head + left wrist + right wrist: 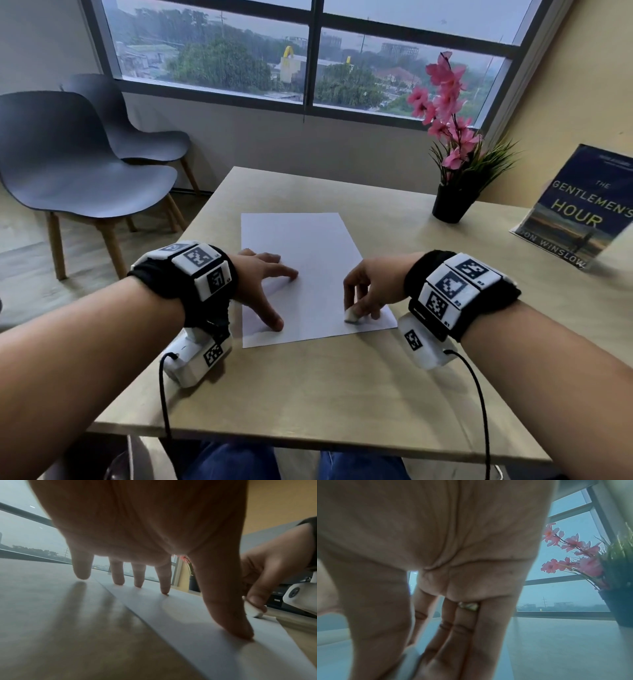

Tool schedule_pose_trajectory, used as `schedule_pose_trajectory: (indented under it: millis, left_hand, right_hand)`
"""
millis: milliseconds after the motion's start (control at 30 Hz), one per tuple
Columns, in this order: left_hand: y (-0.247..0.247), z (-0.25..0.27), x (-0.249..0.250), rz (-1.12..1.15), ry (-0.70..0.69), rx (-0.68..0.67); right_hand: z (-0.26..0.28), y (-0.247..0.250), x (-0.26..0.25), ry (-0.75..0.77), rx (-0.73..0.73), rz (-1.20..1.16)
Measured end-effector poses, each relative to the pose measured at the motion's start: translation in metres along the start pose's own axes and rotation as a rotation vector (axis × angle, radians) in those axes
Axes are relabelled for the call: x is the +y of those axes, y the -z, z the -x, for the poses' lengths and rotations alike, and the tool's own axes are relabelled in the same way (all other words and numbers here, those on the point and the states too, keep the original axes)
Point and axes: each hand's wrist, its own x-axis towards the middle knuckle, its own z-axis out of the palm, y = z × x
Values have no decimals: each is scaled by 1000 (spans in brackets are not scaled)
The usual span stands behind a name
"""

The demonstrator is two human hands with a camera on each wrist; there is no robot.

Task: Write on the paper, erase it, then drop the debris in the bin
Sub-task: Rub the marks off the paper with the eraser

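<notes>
A white sheet of paper point(305, 260) lies on the light wooden table point(308, 387) in front of me. My left hand point(265, 284) is spread flat on the sheet's left side, straight fingertips point(164, 591) and thumb pressing it down. My right hand point(364, 294) pinches a small white eraser point(351, 315) against the paper's near right corner; the eraser point(254, 610) shows under that thumb in the left wrist view too. In the right wrist view the eraser point(412, 660) sits between thumb and fingers. I see no writing on the paper and no bin.
A black pot of pink flowers point(452, 202) stands at the table's far right, and a book point(582, 209) leans at the right edge. Two grey chairs point(78, 171) stand on the floor to the left, below the window.
</notes>
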Motion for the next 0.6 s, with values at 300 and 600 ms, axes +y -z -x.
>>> schedule_pose_trajectory:
  millis: [300, 600]
  left_hand:
    - [0, 0, 4, -32, 27, -15]
    - [1, 1, 5, -27, 29, -16]
  right_hand:
    - [-7, -4, -11, 75, 7, 43]
    - [-12, -3, -7, 68, 32, 25]
